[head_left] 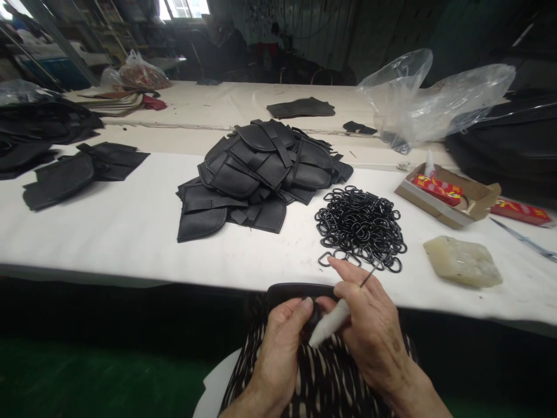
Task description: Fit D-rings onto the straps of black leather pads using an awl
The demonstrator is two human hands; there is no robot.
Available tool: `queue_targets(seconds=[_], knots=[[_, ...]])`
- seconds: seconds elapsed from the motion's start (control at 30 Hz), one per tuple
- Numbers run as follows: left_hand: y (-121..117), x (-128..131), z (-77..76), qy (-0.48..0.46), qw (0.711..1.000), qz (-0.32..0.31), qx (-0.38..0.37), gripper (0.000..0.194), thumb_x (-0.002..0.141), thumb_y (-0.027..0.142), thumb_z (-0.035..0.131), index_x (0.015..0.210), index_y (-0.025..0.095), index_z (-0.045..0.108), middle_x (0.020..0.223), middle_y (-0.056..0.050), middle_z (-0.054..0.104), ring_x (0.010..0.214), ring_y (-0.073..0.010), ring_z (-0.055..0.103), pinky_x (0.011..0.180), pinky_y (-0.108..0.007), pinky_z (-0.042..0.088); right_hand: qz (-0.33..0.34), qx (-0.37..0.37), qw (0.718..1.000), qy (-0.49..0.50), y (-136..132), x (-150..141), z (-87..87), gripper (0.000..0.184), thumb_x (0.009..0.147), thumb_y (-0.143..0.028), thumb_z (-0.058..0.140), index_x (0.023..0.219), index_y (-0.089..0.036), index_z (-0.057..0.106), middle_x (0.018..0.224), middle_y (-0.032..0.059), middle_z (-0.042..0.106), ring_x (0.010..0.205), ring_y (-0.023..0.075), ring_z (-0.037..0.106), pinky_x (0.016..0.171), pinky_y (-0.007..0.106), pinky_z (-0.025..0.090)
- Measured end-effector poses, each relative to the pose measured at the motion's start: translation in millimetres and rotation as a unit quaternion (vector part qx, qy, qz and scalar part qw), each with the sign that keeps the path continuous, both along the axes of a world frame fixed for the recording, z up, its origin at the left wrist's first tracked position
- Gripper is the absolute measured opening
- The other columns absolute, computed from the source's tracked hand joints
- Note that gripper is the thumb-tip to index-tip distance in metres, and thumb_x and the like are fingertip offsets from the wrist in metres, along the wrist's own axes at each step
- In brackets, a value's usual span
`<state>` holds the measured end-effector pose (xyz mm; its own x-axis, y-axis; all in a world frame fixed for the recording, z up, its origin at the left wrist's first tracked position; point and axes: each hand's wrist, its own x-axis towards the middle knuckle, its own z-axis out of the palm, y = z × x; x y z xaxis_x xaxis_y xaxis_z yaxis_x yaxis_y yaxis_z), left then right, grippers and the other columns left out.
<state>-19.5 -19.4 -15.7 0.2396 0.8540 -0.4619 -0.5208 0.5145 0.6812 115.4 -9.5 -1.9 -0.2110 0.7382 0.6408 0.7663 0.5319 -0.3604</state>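
Note:
In my lap, close to the table edge, is a black leather piece (282, 288) with a stitched-looking flap. My left hand (282, 337) pinches it between thumb and fingers, around a small black strap part. My right hand (369, 322) touches the same piece with its fingers and also holds a white tapered tool (331, 325). A thin dark metal spike (369, 274) sticks up past the right hand's fingers, its forefinger stretched toward the rings. Beyond this hand lies a heap of black metal D-rings (359, 223), a few of them loose at its front.
A pile of black leather pieces (261, 168) is mid-table, with more pieces (82, 171) at left. To the right are a cardboard box (435, 206) holding red packets, a yellowish wax-like block (463, 261), scissors (526, 239) and a clear plastic bag (435, 98).

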Motion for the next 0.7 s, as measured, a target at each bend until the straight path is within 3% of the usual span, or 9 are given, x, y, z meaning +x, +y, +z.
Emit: queue_targets(seconds=[0.07, 0.17, 0.3, 0.37, 0.47, 0.6, 0.7], knots=[[1.3, -1.0, 3.9, -0.003, 1.000, 0.007, -0.026, 0.021, 0.082, 0.027, 0.061, 0.072, 0.010, 0.068, 0.066, -0.006, 0.068, 0.061, -0.0114, 0.058, 0.064, -0.022, 0.044, 0.021, -0.026, 0.996, 0.082, -7.3, 8.4, 5.2, 0.014, 0.084, -0.020, 0.062, 0.086, -0.019, 0.048, 0.113, 0.0178, 0.062, 0.103, 0.0272, 0.060, 0.080, 0.041, 0.052], [3.4, -1.7, 10.7, -0.019, 0.996, 0.021, -0.084, 0.018, 0.081, 0.026, 0.062, 0.075, 0.010, 0.067, 0.068, -0.009, 0.071, 0.062, -0.0163, 0.064, 0.067, -0.027, 0.049, 0.069, -0.052, 0.978, 0.191, -21.3, 24.0, 16.7, 0.029, 0.084, -0.045, 0.060, 0.092, -0.019, 0.049, 0.092, 0.0132, 0.068, 0.084, 0.0253, 0.066, 0.071, 0.034, 0.055], [6.0, -0.2, 15.2, -0.034, 0.990, 0.044, -0.133, 0.015, 0.081, 0.022, 0.061, 0.077, 0.009, 0.066, 0.070, -0.011, 0.073, 0.064, -0.0188, 0.068, 0.069, -0.031, 0.053, 0.087, -0.105, 0.972, 0.190, -30.9, 37.1, 32.2, 0.048, 0.087, -0.063, 0.035, 0.084, -0.020, 0.057, 0.055, 0.0010, 0.059, 0.041, 0.0138, 0.056, 0.042, 0.022, 0.047], [7.0, 0.8, 15.3, -0.039, 0.988, 0.050, -0.139, 0.014, 0.082, 0.021, 0.060, 0.077, 0.009, 0.066, 0.070, -0.011, 0.073, 0.064, -0.0186, 0.068, 0.069, -0.031, 0.053, 0.098, -0.088, 0.980, 0.148, -32.0, 36.5, 34.9, 0.050, 0.089, -0.062, 0.032, 0.087, -0.021, 0.061, 0.050, -0.0012, 0.057, 0.034, 0.0117, 0.051, 0.038, 0.021, 0.044], [7.6, 1.5, 14.7, -0.045, 0.989, 0.047, -0.133, 0.015, 0.083, 0.020, 0.059, 0.078, 0.008, 0.066, 0.070, -0.011, 0.073, 0.063, -0.0178, 0.068, 0.069, -0.031, 0.054, 0.057, -0.047, 0.989, 0.124, -35.5, 27.4, 29.5, 0.046, 0.092, -0.056, 0.034, 0.098, -0.021, 0.064, 0.062, 0.0022, 0.065, 0.047, 0.0160, 0.062, 0.046, 0.022, 0.049], [6.5, 1.1, 14.2, -0.052, 0.988, 0.052, -0.133, 0.015, 0.083, 0.021, 0.059, 0.078, 0.008, 0.067, 0.070, -0.011, 0.073, 0.063, -0.0169, 0.068, 0.069, -0.029, 0.053, -0.023, -0.025, 0.989, 0.146, -42.3, 12.0, 17.9, 0.020, 0.093, -0.028, 0.045, 0.098, -0.023, 0.063, 0.077, 0.0024, 0.069, 0.066, 0.0183, 0.067, 0.061, 0.024, 0.054], [5.1, 0.6, 13.6, -0.064, 0.989, 0.045, -0.123, 0.016, 0.083, 0.020, 0.059, 0.078, 0.008, 0.068, 0.070, -0.010, 0.073, 0.063, -0.0164, 0.068, 0.069, -0.028, 0.053, -0.021, -0.046, 0.986, 0.162, -41.9, 6.0, 15.7, 0.015, 0.086, -0.018, 0.047, 0.094, -0.022, 0.060, 0.073, 0.0005, 0.067, 0.059, 0.0146, 0.064, 0.056, 0.021, 0.053]])
